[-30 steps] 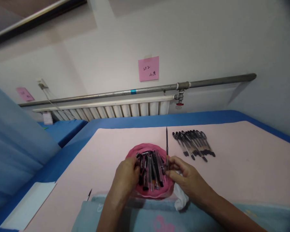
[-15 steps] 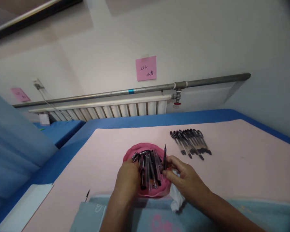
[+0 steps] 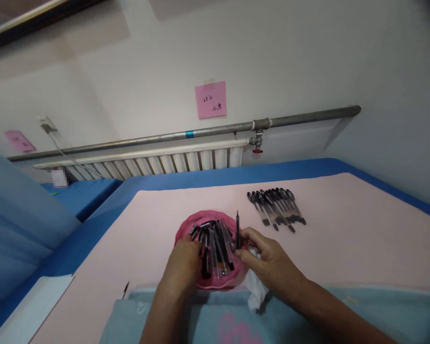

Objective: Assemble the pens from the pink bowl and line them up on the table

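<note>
Pinching a pen (image 3: 237, 231) at the right edge of the bowl (image 3: 215, 215), the right hand (image 3: 271, 258) leaves less poking up than a second ago; the left hand (image 3: 184, 262), opposite, hides its grip.

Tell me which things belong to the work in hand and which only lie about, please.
Likely used: uncapped pen in right hand; pen parts in pink basket, at left hand; laid-out pens.
Likely lying about: crumpled white piece; white paper sheet; pink wall notes.

Left hand (image 3: 184, 262) at a pink bowl (image 3: 181, 232) of pen parts (image 3: 218, 248), right hand (image 3: 273, 260) holding a slim dark pen (image 3: 237, 229) upright.
</note>
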{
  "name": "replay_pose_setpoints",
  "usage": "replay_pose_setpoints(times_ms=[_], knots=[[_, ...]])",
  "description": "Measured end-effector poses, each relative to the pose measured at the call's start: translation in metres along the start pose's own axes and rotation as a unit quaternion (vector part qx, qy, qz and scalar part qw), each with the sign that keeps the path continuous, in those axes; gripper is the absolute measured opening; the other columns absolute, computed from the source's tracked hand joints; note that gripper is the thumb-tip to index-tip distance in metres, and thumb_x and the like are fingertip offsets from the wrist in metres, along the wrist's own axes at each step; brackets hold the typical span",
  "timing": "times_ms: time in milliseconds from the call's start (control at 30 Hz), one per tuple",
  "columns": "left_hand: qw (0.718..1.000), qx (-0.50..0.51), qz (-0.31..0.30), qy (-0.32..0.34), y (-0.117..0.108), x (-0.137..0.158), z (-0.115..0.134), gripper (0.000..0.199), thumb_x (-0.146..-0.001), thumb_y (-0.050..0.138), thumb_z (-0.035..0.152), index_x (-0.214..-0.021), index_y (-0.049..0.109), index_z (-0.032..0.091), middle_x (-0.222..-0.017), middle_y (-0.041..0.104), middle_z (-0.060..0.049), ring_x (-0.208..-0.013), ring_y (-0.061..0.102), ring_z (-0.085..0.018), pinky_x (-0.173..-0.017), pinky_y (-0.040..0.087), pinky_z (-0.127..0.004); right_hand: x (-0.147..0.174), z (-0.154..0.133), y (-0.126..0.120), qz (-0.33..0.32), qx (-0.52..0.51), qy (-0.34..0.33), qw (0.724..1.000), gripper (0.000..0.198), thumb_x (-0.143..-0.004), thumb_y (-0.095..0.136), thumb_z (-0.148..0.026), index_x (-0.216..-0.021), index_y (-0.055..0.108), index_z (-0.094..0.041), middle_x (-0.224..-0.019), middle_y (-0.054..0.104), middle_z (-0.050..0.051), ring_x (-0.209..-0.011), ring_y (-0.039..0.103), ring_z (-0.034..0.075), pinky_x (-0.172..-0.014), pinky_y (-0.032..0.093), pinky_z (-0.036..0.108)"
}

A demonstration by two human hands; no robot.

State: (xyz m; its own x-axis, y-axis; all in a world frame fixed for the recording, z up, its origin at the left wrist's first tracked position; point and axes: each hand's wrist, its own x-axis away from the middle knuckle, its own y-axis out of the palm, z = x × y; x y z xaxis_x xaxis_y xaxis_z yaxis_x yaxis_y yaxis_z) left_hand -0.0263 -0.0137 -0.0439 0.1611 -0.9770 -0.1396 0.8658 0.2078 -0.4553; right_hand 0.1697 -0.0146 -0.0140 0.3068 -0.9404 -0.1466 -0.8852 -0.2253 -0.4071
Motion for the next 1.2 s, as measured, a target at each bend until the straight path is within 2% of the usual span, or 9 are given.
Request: replay_pose_setpoints(times_ms=[133, 300, 367, 467, 533, 833, 1067, 1200], knots=[[0.997, -0.065, -0.02, 0.02, -0.005, 0.001, -0.007, 0.022, -0.043, 0.054, 0.0, -0.044, 0.056, 0.022, -0.057, 0.047, -0.001, -0.053, 0.043, -0.014, -0.062, 0.038, -0.029, 0.0, -0.001, -0.001, -0.005, 0.003, 0.007, 1.0, 0.01, -0.072, 0.049, -0.018, -0.079, 0.056, -0.02, -0.071, 0.059, -0.002, -0.067, 0.053, 0.015, -0.064, 0.041, 0.026], [0.977, -0.202, -0.063, 0.028, -0.005, 0.003, 0.0, 0.02, -0.046, 0.056, 0.002, -0.051, 0.061, 0.021, -0.066, 0.054, -0.005, -0.067, 0.054, -0.021, -0.067, 0.041, -0.032, 0.0, 0.002, -0.001, -0.013, 0.004, 0.009, 1.0, 0.011, -0.073, 0.048, -0.018, -0.081, 0.056, -0.02, -0.074, 0.06, -0.001, -0.07, 0.055, 0.016, -0.066, 0.041, 0.026], [0.955, -0.27, -0.119, 0.009, -0.006, 0.002, 0.007, 0.019, -0.048, 0.058, 0.004, -0.058, 0.065, 0.019, -0.075, 0.058, -0.007, -0.073, 0.056, -0.024, -0.068, 0.042, -0.034, 0.0, 0.004, 0.0, -0.013, 0.0, 0.007, 1.0, 0.01, -0.073, 0.048, -0.018, -0.08, 0.055, -0.02, -0.074, 0.06, -0.001, -0.072, 0.055, 0.016, -0.067, 0.041, 0.027], [0.908, -0.364, -0.209, -0.017, -0.008, 0.001, 0.018, 0.025, -0.052, 0.059, 0.009, -0.074, 0.069, 0.016, -0.089, 0.061, -0.011, -0.08, 0.057, -0.026, -0.069, 0.043, -0.035, 0.0, 0.005, 0.0, -0.015, -0.008, 0.003, 1.0, 0.01, -0.072, 0.049, -0.018, -0.079, 0.055, -0.02, -0.073, 0.06, -0.001, -0.071, 0.055, 0.016, -0.067, 0.041, 0.027], [0.896, -0.378, -0.233, -0.021, -0.009, -0.001, 0.022, 0.028, -0.056, 0.056, 0.009, -0.079, 0.07, 0.015, -0.094, 0.061, -0.012, -0.081, 0.058, -0.026, -0.069, 0.043, -0.034, -0.001, 0.004, 0.0, -0.013, -0.012, 0.001, 1.0, 0.011, -0.072, 0.05, -0.017, -0.079, 0.056, -0.021, -0.073, 0.06, -0.001, -0.071, 0.055, 0.016, -0.067, 0.041, 0.027], [0.93, -0.288, -0.227, -0.002, -0.015, 0.001, 0.023, 0.023, -0.053, 0.051, 0.004, -0.062, 0.068, 0.017, -0.069, 0.059, -0.006, -0.062, 0.052, -0.019, -0.058, 0.036, -0.03, -0.001, 0.004, 0.001, -0.003, -0.017, -0.01, 1.0, 0.01, -0.071, 0.051, -0.015, -0.077, 0.057, -0.021, -0.071, 0.06, -0.002, -0.07, 0.055, 0.016, -0.066, 0.041, 0.027], [0.943, -0.291, -0.16, 0.018, -0.008, 0.007, 0.015, 0.024, -0.053, 0.052, 0.002, -0.064, 0.069, 0.016, -0.075, 0.061, -0.009, -0.057, 0.051, -0.016, -0.057, 0.036, -0.029, 0.0, 0.004, 0.002, -0.001, -0.031, -0.007, 1.0, 0.01, -0.07, 0.052, -0.015, -0.075, 0.058, -0.021, -0.069, 0.059, -0.002, -0.066, 0.053, 0.015, -0.063, 0.039, 0.025], [0.936, -0.312, -0.158, 0.022, -0.002, 0.007, 0.015, 0.032, -0.051, 0.051, 0.0, -0.071, 0.071, 0.016, -0.082, 0.064, -0.012, -0.062, 0.055, -0.02, -0.059, 0.038, -0.031, 0.0, 0.003, 0.002, 0.0, -0.026, -0.006, 1.0, 0.01, -0.069, 0.051, -0.014, -0.072, 0.056, -0.021, -0.068, 0.058, -0.003, -0.063, 0.051, 0.014, -0.061, 0.038, 0.025]])
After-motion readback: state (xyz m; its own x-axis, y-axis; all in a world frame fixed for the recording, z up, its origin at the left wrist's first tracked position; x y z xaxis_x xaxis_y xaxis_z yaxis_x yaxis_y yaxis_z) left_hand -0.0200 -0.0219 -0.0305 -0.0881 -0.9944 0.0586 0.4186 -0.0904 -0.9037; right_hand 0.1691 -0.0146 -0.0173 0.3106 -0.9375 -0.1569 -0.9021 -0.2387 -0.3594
